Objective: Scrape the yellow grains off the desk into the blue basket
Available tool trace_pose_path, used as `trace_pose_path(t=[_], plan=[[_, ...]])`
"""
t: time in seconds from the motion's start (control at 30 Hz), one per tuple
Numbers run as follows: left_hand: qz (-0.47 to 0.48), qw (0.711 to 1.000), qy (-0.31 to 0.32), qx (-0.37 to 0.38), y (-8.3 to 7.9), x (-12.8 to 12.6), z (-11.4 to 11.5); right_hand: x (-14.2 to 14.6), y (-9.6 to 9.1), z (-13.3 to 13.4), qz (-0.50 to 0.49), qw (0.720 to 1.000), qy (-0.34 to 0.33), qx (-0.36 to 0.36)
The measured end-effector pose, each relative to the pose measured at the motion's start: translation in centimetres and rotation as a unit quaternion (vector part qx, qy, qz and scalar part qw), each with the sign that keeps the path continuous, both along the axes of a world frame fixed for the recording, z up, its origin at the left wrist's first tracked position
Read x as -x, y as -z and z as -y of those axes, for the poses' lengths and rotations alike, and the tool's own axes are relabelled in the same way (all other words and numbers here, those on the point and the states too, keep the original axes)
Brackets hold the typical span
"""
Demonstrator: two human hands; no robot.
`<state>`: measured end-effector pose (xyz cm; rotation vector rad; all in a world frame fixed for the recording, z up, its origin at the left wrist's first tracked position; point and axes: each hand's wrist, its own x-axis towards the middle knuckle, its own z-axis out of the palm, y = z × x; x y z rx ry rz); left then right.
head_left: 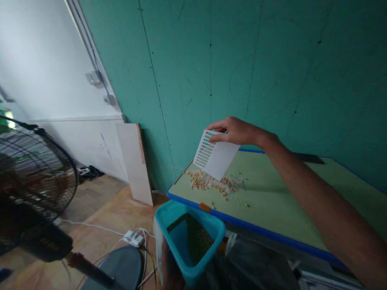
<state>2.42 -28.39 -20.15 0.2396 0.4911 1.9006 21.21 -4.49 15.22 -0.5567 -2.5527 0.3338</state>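
Observation:
My right hand [231,131] pinches a flat white plastic scraper [222,159] with a row of slots along its left part. The scraper is tilted, its lower corner just over or touching a spread of yellowish round beans [201,180] mixed with pale fine bits. These lie near the left end of a light green tabletop [266,193] with a blue edge. Below that edge is a turquoise bin [181,253], partly filled with small round grains [199,241]. My left hand does not show; a dark skin-toned shape beside the bin is too unclear to name.
A black fan [39,177] stands at the left on a round base [117,270]. White cables and a power strip [134,238] lie on the floor. A pale board [134,165] leans against the green wall [181,80]. A dark flat object [310,158] rests at the table's back.

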Motion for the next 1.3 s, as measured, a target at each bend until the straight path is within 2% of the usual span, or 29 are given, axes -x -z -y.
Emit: trace_pose_path(t=[0.13,0.27,0.37,0.47,0.57,0.7,0.87,1.03,1.1,1.3], plan=[[0.001,0.997,0.031,0.065,-1.3,-0.1,-0.2,1.1,0.5,0.4,-0.009,0.999,-0.016,-0.036],[0.027,0.996,-0.026,0.084,-3.0,-0.6,0.2,2.2,0.6,1.1,0.029,0.997,0.007,-0.074],[0.047,0.996,-0.032,0.069,-3.5,-0.8,0.4,3.6,0.1,1.8,0.064,0.993,0.023,-0.092],[0.054,0.998,0.012,0.026,-2.8,-0.5,0.4,5.2,-0.9,2.4,0.116,0.990,0.010,-0.084],[0.024,0.997,0.051,-0.052,-1.5,-0.2,0.2,6.3,-1.6,2.9,0.165,0.985,0.002,-0.057],[0.017,0.992,0.055,-0.111,-0.1,-0.1,0.0,6.3,-1.1,2.4,0.150,0.988,-0.012,-0.021],[0.047,0.994,0.068,-0.069,0.9,0.2,0.3,5.4,0.5,0.2,0.099,0.994,-0.031,-0.018],[0.041,0.999,0.006,0.006,0.9,0.6,0.4,5.5,1.4,-0.8,0.055,0.998,-0.022,-0.037],[0.036,0.999,0.001,0.027,0.7,0.7,0.3,5.8,1.8,-0.8,0.050,0.997,-0.016,-0.048],[0.041,0.999,0.012,-0.011,0.7,0.6,0.2,6.5,2.8,-1.3,0.080,0.995,-0.001,-0.065]])
